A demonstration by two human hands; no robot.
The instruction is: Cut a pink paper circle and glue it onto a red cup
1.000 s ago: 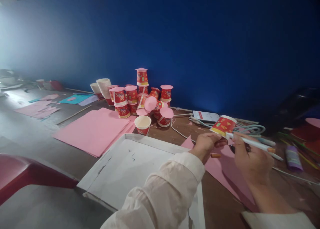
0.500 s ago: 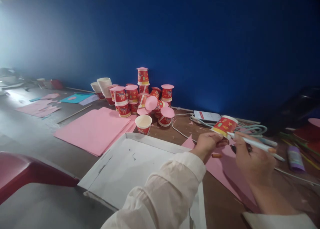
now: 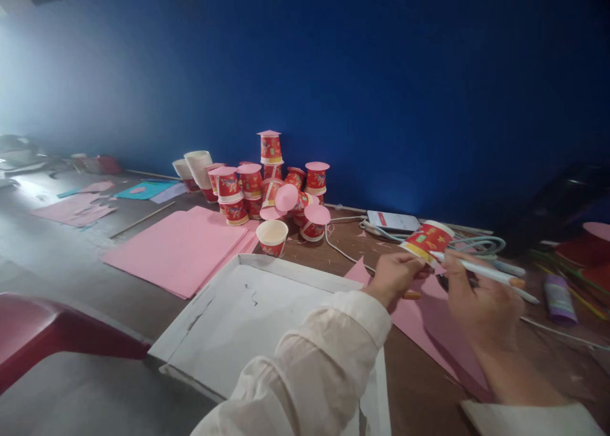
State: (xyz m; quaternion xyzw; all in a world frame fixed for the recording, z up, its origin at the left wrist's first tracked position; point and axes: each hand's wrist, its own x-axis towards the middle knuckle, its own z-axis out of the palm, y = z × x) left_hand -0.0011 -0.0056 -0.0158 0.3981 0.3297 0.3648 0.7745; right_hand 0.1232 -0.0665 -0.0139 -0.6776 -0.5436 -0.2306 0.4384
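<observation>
My left hand [image 3: 398, 275] is closed on the lower edge of a red paper cup [image 3: 430, 239], which is tilted with its white rim up. In my right hand [image 3: 486, 306] is a white pen [image 3: 479, 271], its tip at the cup's side near the yellow band. Beneath my hands lies a pink paper sheet [image 3: 429, 321] on the brown table. An orange cap-like piece [image 3: 412, 295] shows just beside my left hand.
Red cups [image 3: 271, 149] with pink discs are stacked by the blue wall. An upright cup [image 3: 272, 238], pink sheets [image 3: 176, 248] and a white tray [image 3: 281, 271] stand left. A phone [image 3: 393, 221], cables and purple tube [image 3: 560, 299] lie right.
The view has shifted very slightly. Both hands hold the cup and the pen much as before, with the pen tip moved a little left along the cup.
</observation>
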